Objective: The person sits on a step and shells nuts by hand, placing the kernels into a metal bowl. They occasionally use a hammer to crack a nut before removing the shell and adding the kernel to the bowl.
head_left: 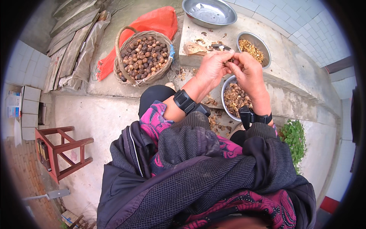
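Note:
My left hand (214,67) and my right hand (249,72) meet above the concrete step, fingertips pinched together. Between them is a small brown walnut piece (229,61), mostly covered by the fingers; whether shell or kernel, I cannot tell. Just beyond my right hand stands a metal bowl (268,57) of pale walnut kernels (250,49). Below my hands, a white-rimmed bowl (224,102) is heaped with broken walnut shells (236,96). To the left, a wicker basket (155,77) is filled with whole walnuts (143,57).
A wide steel basin (209,14) sits on the step (244,30) at the back. Shell bits and a brown scrap (194,49) lie near its edge. An orange-red mesh sack (162,21) lies behind the basket. Wooden planks (72,49), a red-brown stool (63,150) and a leafy plant (293,141) stand around.

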Action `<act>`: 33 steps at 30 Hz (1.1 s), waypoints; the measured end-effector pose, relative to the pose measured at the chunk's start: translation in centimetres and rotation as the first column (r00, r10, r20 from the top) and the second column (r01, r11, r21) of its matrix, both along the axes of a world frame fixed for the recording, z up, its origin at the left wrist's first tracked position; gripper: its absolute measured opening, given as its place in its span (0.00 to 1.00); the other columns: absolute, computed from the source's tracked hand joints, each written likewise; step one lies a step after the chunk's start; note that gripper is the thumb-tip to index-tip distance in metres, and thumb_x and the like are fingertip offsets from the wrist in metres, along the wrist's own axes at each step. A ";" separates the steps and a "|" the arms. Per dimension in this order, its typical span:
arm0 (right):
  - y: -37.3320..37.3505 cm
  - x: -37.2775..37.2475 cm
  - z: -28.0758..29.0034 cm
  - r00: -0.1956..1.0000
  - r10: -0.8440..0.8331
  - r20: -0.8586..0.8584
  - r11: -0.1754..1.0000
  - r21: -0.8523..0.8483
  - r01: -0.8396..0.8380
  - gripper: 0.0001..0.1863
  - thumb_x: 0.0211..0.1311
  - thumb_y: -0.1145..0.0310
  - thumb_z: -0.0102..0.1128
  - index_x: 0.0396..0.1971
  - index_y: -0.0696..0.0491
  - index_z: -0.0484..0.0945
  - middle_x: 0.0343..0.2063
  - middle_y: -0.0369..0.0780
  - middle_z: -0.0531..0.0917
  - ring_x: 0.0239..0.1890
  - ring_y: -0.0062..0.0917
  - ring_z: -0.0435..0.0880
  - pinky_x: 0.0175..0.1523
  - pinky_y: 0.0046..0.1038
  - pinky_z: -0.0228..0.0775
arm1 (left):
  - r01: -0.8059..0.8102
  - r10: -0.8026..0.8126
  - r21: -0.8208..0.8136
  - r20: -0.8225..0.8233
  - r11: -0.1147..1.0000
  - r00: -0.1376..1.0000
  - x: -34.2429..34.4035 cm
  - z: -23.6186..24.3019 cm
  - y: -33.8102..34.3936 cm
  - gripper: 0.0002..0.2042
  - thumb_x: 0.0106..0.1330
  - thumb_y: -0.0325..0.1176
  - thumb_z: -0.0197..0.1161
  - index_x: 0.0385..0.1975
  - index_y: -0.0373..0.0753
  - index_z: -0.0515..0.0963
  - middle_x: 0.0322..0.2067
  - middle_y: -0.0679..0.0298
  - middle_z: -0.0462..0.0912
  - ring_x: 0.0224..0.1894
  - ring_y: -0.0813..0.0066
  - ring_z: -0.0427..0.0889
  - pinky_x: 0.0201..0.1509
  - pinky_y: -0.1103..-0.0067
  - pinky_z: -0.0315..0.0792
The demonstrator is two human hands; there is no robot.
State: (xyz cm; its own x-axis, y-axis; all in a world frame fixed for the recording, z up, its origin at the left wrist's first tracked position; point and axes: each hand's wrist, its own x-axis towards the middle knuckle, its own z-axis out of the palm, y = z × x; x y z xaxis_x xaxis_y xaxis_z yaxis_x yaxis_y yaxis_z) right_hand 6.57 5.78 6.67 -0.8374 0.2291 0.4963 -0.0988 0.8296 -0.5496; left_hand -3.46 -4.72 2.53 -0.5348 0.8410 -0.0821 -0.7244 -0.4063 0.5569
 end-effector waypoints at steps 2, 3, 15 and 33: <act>0.2 0.0 -0.1 0.999 -0.028 0.020 0.987 -0.156 0.031 0.13 0.53 0.77 0.69 0.40 0.55 0.82 0.24 0.35 0.77 0.24 0.17 0.77 0.30 0.21 0.70 | -0.022 0.022 0.029 -0.006 0.999 1.000 0.2 0.1 -0.1 0.06 0.69 0.31 0.58 0.37 0.36 0.78 0.34 0.63 0.81 0.30 0.76 0.80 0.34 0.82 0.76; 0.4 0.1 -0.1 0.999 -0.026 0.025 0.983 -0.183 0.030 0.12 0.56 0.77 0.68 0.41 0.57 0.82 0.25 0.34 0.79 0.25 0.15 0.77 0.31 0.21 0.71 | -0.044 0.043 0.027 0.025 0.999 0.999 0.3 0.1 -0.1 0.05 0.69 0.30 0.57 0.37 0.35 0.78 0.34 0.62 0.81 0.30 0.76 0.80 0.35 0.81 0.77; 0.0 1.9 1.1 0.995 0.092 -0.046 0.798 -0.594 -0.101 0.09 0.63 0.75 0.64 0.43 0.59 0.82 0.36 0.35 0.85 0.31 0.12 0.80 0.33 0.15 0.72 | -0.017 0.004 0.041 0.303 0.999 0.953 -0.5 0.2 -0.4 0.11 0.73 0.30 0.47 0.43 0.28 0.73 0.40 0.51 0.77 0.42 0.61 0.79 0.48 0.70 0.77; -1.6 0.2 -0.3 0.982 -0.024 -0.189 0.957 0.279 0.077 0.11 0.49 0.75 0.69 0.35 0.53 0.81 0.33 0.37 0.82 0.37 0.33 0.81 0.44 0.30 0.72 | -0.047 0.005 0.182 0.225 0.982 0.974 -0.7 -1.7 0.2 0.17 0.79 0.36 0.40 0.52 0.27 0.69 0.51 0.48 0.74 0.55 0.57 0.76 0.62 0.64 0.72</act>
